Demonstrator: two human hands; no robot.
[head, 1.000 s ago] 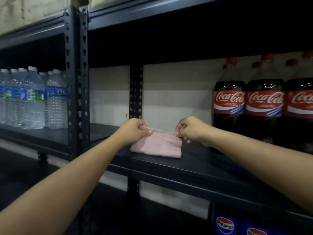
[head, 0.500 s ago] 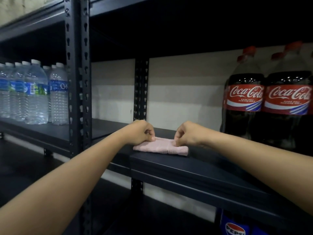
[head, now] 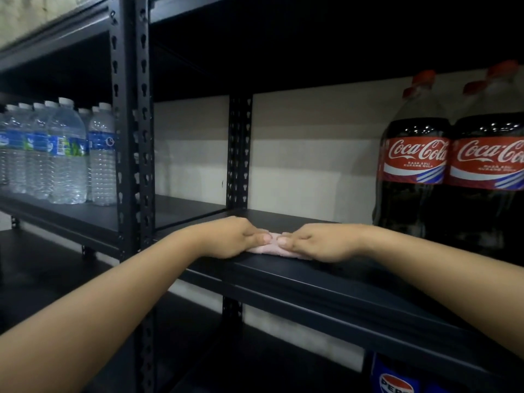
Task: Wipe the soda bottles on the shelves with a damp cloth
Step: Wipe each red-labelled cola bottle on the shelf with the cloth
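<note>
While thumbs meet, both hands (head: 279, 242) press cloth (head: 269, 249).

I have both bare forearms reaching forward, converging. My left hand (head: 236, 236) and right hand (head: 312, 241) lie palm-down, side by side, fingertips nearly meeting, fingers lightly bent, pressing down.
</note>
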